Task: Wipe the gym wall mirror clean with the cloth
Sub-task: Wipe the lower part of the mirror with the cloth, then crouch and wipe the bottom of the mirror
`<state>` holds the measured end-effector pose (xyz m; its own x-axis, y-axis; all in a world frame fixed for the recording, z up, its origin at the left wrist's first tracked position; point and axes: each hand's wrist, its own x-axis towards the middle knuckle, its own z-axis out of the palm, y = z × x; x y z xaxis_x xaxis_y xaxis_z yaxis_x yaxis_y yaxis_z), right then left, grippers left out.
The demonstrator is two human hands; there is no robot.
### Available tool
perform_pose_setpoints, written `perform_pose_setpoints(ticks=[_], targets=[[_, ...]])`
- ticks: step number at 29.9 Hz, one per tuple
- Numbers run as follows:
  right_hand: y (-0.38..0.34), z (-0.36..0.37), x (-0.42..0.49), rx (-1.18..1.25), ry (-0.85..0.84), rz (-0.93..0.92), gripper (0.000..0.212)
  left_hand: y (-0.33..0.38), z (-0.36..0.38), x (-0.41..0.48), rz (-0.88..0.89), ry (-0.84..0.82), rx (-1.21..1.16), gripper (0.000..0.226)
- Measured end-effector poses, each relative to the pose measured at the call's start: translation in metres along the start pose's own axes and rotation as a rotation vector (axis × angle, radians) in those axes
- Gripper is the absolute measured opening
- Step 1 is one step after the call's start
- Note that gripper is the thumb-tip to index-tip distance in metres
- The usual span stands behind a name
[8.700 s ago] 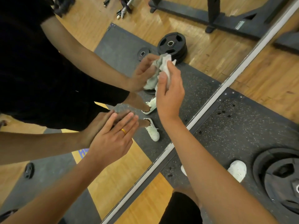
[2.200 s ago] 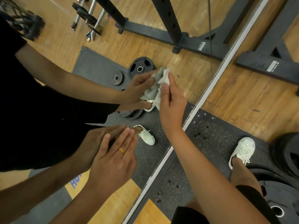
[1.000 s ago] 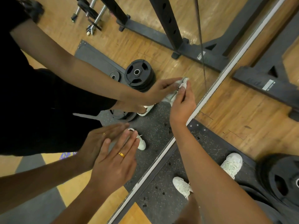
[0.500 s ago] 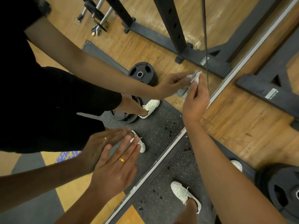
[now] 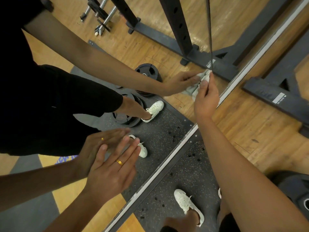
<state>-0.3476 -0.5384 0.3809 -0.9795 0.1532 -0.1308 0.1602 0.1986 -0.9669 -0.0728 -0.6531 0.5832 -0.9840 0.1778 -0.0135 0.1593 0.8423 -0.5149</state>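
Note:
The wall mirror point(image 5: 150, 52) fills the left and upper part of the head view; its pale bottom frame point(image 5: 168, 158) runs diagonally across the floor. My right hand point(image 5: 206, 96) grips a crumpled pale cloth point(image 5: 198, 86) and presses it against the glass beside a dark vertical seam point(image 5: 209, 30). My left hand point(image 5: 113, 169), wearing a gold ring, lies flat on the mirror lower down with straight fingers. Both hands meet their reflections in the glass.
A dark rack base point(image 5: 274, 94) stands on the wooden floor at the right. Black weight plates point(image 5: 297, 191) lie at the lower right. My white shoe point(image 5: 189, 205) stands on the speckled rubber mat point(image 5: 180, 174) near the mirror's foot.
My right hand has carried the cloth rightward across the glass, up to the dark seam. My left hand has stayed flat on the mirror. My feet have shifted.

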Motion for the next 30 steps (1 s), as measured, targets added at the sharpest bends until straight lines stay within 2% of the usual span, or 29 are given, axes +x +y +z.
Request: perform_pose_setpoints(ticks=[3,9,13,18,24,26,30], targets=[[-0.002,-0.004,0.000,0.006,-0.041,-0.062,0.053,-0.001,0.001,0.003,0.003,0.021,0.008,0.038],[0.004,-0.016,-0.032,-0.012,-0.048,-0.307,0.044,-0.001,0.008,0.000,0.023,0.098,0.010,0.040],[0.015,-0.015,-0.037,0.000,-0.059,-0.351,0.044,0.000,0.012,0.004,-0.005,0.150,0.022,0.043],[0.022,-0.013,-0.035,-0.002,-0.054,-0.456,0.046,0.042,0.036,-0.024,-0.264,0.386,-0.249,0.039],[0.047,-0.007,-0.008,0.057,0.062,-0.756,0.042,0.112,0.138,-0.058,-0.616,0.589,-0.197,0.040],[0.053,-0.005,0.004,0.094,0.121,-0.851,0.040,0.129,0.167,-0.058,-0.661,0.676,-0.209,0.044],[0.071,0.011,0.026,0.109,0.131,-1.033,0.038,0.152,0.232,-0.055,-0.726,0.810,-0.123,0.056]])
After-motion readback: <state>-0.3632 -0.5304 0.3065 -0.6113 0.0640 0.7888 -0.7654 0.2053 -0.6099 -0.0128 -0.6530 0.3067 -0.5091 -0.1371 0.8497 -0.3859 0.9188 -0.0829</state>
